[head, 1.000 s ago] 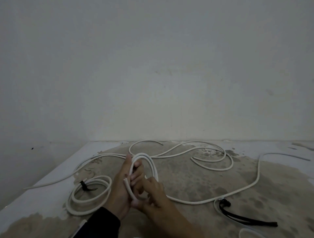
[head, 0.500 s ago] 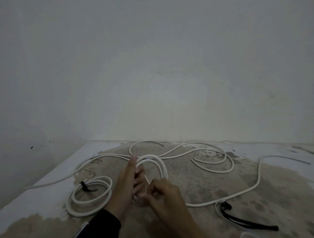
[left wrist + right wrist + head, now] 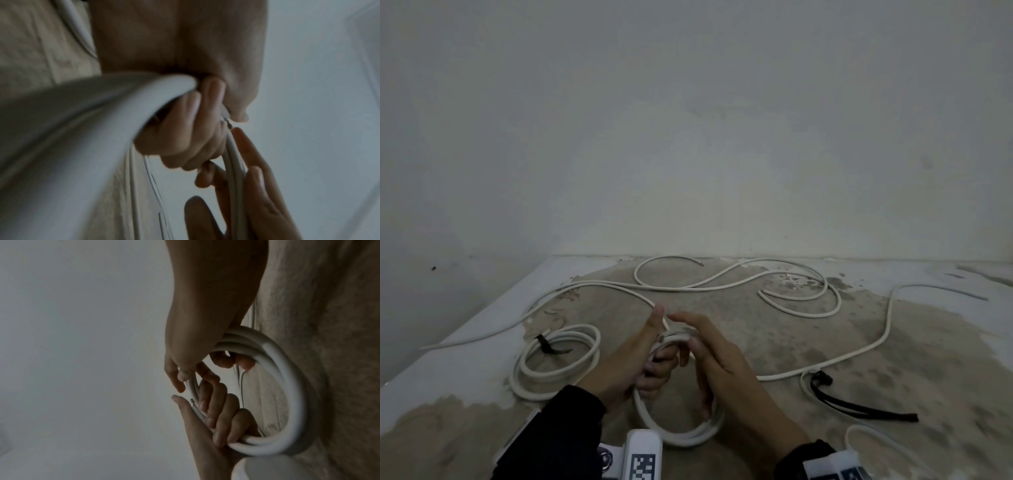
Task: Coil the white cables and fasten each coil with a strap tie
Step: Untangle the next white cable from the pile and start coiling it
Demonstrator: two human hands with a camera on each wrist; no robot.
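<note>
Low over a stained floor beside a pale wall, a person's two hands work a white cable into a coil (image 3: 690, 437). The left hand (image 3: 631, 359) has its fingers curled round several turns of the coil, gripping them against the palm, thumb pointing up. The right hand (image 3: 709, 353) lies across the top of the same turns; its fingers look mostly straight, with the thumb under the strands, guiding more than clamping. The coil hangs between both hands, its lower curve close to the floor.

From the right hand the uncoiled length of cable (image 3: 859, 356) trails away to the right across the floor, so the step in hand appears to be winding, not yet tying. To the left lies a finished coil (image 3: 558, 363), already bound with a dark strap. A loose black strap tie (image 3: 859, 406) lies to the right, near the trailing cable.

The next move probably calls for drawing in more slack, laying each new turn flat against the others without loosening the left hand's hold, then reaching for the strap tie.
</note>
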